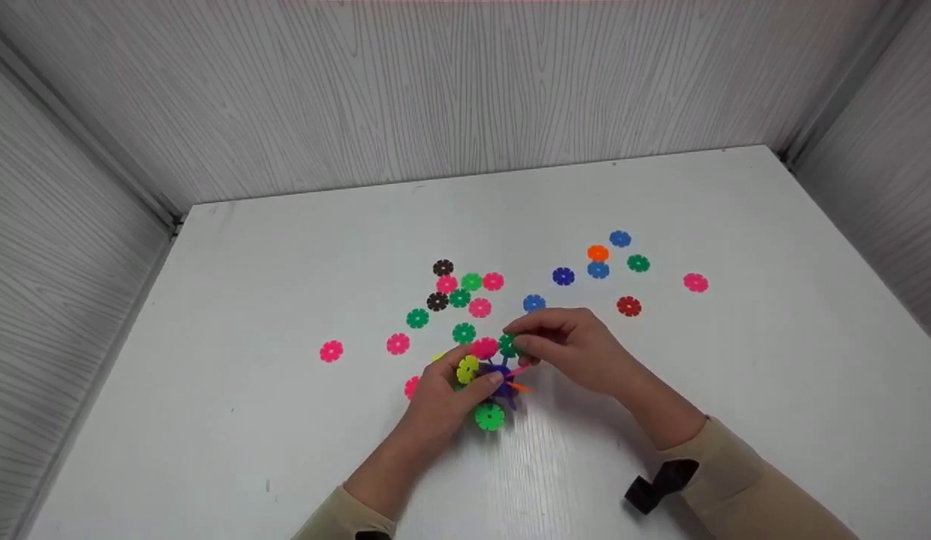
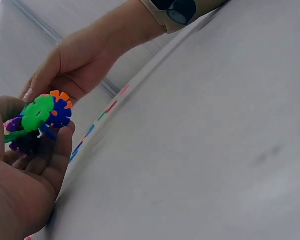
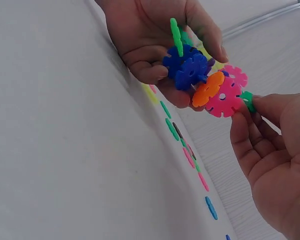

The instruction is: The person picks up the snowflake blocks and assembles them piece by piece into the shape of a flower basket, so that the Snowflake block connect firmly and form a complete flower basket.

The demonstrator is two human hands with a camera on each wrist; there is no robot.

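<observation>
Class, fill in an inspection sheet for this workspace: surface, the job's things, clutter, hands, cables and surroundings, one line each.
Surface: white table, wood-grain finish, flat.
Job's things: cluster of interlocked snowflake discs, held above the table; a dark green disc at its upper right edge.
Clutter: loose discs scattered behind the hands, among them a pink disc far left, a red disc, an orange disc and another pink disc far right.
Hands: left hand grips the cluster; right hand pinches the dark green disc with its fingers.
Cables: nothing seen.
Surroundings: grey wood-grain walls on three sides; beige sleeves; a black strap at the right wrist.
</observation>
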